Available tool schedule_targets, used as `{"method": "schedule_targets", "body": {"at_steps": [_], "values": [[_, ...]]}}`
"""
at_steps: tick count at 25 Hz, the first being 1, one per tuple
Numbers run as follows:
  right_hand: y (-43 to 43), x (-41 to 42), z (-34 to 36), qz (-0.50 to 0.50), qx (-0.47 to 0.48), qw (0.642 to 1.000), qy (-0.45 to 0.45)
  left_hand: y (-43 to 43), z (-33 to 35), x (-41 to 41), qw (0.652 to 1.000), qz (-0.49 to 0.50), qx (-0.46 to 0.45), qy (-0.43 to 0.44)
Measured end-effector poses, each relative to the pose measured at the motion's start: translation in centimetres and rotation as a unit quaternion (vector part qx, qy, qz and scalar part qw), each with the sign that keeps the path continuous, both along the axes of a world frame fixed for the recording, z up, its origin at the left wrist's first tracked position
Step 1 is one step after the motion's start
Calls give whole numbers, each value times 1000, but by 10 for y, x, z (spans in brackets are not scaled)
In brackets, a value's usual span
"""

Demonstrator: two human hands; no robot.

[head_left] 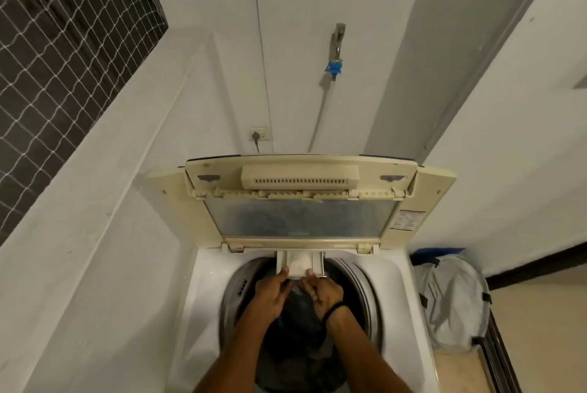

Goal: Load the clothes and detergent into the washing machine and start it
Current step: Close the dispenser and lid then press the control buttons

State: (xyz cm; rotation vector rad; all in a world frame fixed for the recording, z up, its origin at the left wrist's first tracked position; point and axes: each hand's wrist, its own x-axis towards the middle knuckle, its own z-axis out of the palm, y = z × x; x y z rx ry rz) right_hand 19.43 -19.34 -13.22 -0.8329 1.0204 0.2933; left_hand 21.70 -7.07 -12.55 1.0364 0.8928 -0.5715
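From your head view, the washing machine (pixel 203 297) stands with its lid (pixel 301 221) up and dark clothes (pixel 297 329) in the drum. The detergent drawer (pixel 301 262) juts out at the opening's back edge. Your left hand (pixel 273 292) and right hand (pixel 324 292) both pinch its front lip. You cannot tell what the drawer holds. A laundry bag (pixel 451 300) slumps beside the machine's right side.

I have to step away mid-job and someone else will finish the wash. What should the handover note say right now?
Hands: left hand and right hand both pinch the front edge of the detergent drawer, which is pulled out over the drum.
Things: dark clothes lie inside the washing machine; its lid stands open.
Done: clothes are in. I cannot tell whether the drawer holds detergent.
Left: check the detergent, push the drawer in, shut the lid, start.
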Motion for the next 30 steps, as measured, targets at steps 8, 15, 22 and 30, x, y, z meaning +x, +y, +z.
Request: {"method": "schedule_targets", "body": {"at_steps": [8,15,22,30], "values": [[-1,27,-27,18,-39,999,29,-7,-25,21,999,21,28,15],[0,45,-37,-34,-33,998,44,-9,-28,37,999,23,28,-10],[-5,43,-46,-20,-34,999,28,-6,-36,38,998,0,50,-29],[-8,43,-53,-4,-40,999,22,-6,-35,36,996,-12,67,-55]]}}
